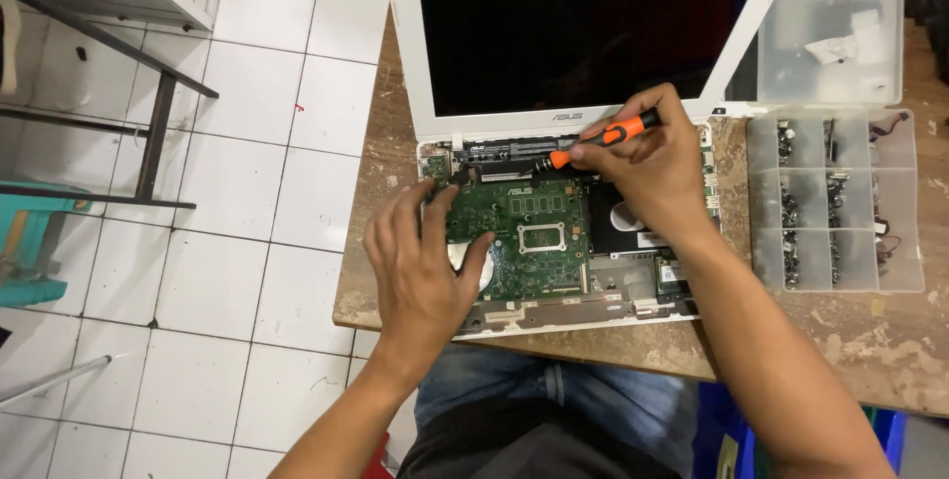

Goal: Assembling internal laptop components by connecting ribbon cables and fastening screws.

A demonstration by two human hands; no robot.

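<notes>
Table (395,192): worn, rough wood;
Laptop screen (554,14): glossy glass, white plastic bezel;
Screwdriver (605,138): orange and black plastic handle;
Organiser box (761,192): clear plastic;
Floor (257,192): smooth white tile

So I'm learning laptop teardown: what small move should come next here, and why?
Probably turn the screwdriver in the right hand: its tip sits at the green board's top edge, while the left hand steadies that board.

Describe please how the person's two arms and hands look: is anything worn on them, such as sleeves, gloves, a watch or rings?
Both forearms are bare as far as the picture shows; no sleeve reaches into view. The left hand and the right hand wear no gloves. No watch, bracelet or ring can be seen on either wrist or on the fingers that show.
</notes>
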